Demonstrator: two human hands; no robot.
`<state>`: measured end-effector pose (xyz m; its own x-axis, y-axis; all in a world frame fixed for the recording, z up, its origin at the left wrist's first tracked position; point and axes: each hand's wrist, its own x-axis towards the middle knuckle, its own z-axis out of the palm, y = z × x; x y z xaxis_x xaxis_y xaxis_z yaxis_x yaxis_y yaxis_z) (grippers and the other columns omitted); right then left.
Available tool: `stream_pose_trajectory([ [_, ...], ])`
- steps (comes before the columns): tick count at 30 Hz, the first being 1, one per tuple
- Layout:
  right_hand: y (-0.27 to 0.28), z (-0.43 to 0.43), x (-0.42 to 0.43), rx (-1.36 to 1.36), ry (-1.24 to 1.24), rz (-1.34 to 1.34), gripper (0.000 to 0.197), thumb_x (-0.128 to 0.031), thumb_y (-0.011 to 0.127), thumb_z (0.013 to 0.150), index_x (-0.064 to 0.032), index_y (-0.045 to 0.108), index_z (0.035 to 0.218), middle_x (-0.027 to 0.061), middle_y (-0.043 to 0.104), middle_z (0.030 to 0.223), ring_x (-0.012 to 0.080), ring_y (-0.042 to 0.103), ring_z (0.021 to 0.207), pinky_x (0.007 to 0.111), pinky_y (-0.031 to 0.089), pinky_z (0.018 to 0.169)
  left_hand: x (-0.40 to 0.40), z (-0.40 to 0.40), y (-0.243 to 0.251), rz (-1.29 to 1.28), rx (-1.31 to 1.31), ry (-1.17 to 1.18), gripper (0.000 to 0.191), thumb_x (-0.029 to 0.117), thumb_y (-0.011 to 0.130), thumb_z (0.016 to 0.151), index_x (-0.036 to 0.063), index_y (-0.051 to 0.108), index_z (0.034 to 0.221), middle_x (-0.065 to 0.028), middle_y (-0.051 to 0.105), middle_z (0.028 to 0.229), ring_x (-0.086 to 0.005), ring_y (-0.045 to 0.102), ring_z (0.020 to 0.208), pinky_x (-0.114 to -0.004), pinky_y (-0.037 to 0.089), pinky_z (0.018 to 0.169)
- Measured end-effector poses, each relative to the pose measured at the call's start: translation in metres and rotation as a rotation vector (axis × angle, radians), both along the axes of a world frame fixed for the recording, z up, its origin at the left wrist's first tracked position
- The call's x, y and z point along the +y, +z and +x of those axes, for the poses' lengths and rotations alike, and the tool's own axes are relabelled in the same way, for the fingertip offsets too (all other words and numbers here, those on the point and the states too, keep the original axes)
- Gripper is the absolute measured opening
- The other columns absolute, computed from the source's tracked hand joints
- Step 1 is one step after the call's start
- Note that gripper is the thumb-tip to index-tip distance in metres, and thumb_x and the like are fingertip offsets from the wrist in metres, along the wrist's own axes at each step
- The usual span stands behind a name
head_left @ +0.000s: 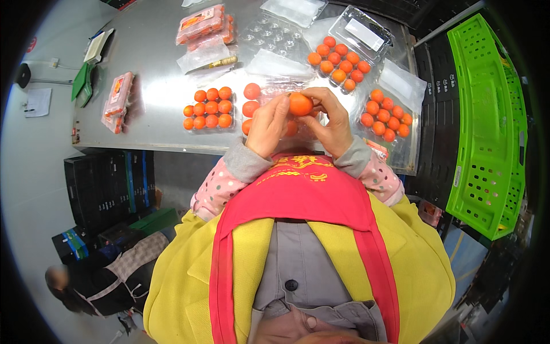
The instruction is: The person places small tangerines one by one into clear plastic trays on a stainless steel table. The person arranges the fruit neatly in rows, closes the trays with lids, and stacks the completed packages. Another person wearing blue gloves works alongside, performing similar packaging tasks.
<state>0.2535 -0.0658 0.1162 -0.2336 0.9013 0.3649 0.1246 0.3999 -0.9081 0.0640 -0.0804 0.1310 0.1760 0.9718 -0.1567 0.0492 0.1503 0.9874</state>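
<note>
One round orange-red fruit [300,104], possibly a tomato, is held up between my two hands. The thumb of my left hand [267,125] presses against its left side. Fingers and thumb of my right hand [334,122] grip it from the right. Directly beneath, partly hidden by the hands, lies a clear plastic tray [279,87] with several fruits, including a column of fruits [251,108] at its left. Left of it sits a filled tray of smaller-looking fruits [211,107]. To the right are two more filled trays, one farther back [339,64] and one nearer [386,116].
The steel table [159,86] also bears a knife [219,62], stacked closed packs [202,23], more closed packs [118,96], and an unfilled clear tray [270,34]. A green crate [485,129] stands right. Black crates [99,185] and another person [116,279] are at left.
</note>
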Motion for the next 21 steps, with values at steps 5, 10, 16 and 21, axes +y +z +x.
stream_pose_trajectory([
  [5, 0.0008, 0.0018, -0.0022, -0.028, 0.002, -0.140, 0.050, -0.006, 0.079, 0.088, -0.0026, 0.060, 0.134, 0.0128, 0.070, 0.110, 0.0205, 0.073, 0.094, 0.030, 0.058, 0.080, -0.0012, 0.0012, -0.0040, 0.106, 0.035, 0.088, 0.030, 0.022, 0.052, 0.111, -0.0012, 0.065, 0.124, -0.0006, 0.061, 0.078, -0.0063, 0.052, 0.060, -0.024, 0.041, 0.054],
  [10, 0.0004, 0.0010, -0.0020, 0.189, 0.100, -0.338, 0.049, -0.006, 0.078, 0.088, -0.0004, 0.060, 0.133, 0.0130, 0.070, 0.110, 0.0178, 0.073, 0.096, 0.029, 0.058, 0.080, 0.0006, 0.0001, -0.0065, 0.283, 0.123, 0.133, 0.023, 0.014, 0.061, 0.105, 0.0003, 0.064, 0.124, -0.0074, 0.069, 0.089, -0.0099, 0.061, 0.066, -0.025, 0.048, 0.058],
  [16, 0.0011, 0.0021, -0.0033, -0.049, 0.043, -0.098, 0.054, -0.001, 0.077, 0.088, -0.0017, 0.056, 0.138, 0.0118, 0.068, 0.122, 0.0166, 0.069, 0.105, 0.029, 0.056, 0.088, -0.0006, 0.0013, -0.0056, 0.322, 0.049, 0.157, 0.020, 0.010, 0.066, 0.101, 0.0004, 0.062, 0.118, -0.0101, 0.071, 0.101, -0.0139, 0.068, 0.081, -0.027, 0.055, 0.065],
  [21, -0.0004, -0.0046, -0.0040, -0.030, -0.002, -0.079, 0.053, -0.008, 0.081, 0.085, -0.0048, 0.060, 0.134, 0.0155, 0.068, 0.114, 0.0252, 0.072, 0.100, 0.031, 0.058, 0.082, 0.0001, 0.0019, -0.0012, 0.427, 0.157, 0.148, 0.018, 0.009, 0.067, 0.100, 0.0011, 0.062, 0.116, -0.0094, 0.068, 0.103, -0.0141, 0.068, 0.085, -0.028, 0.056, 0.068],
])
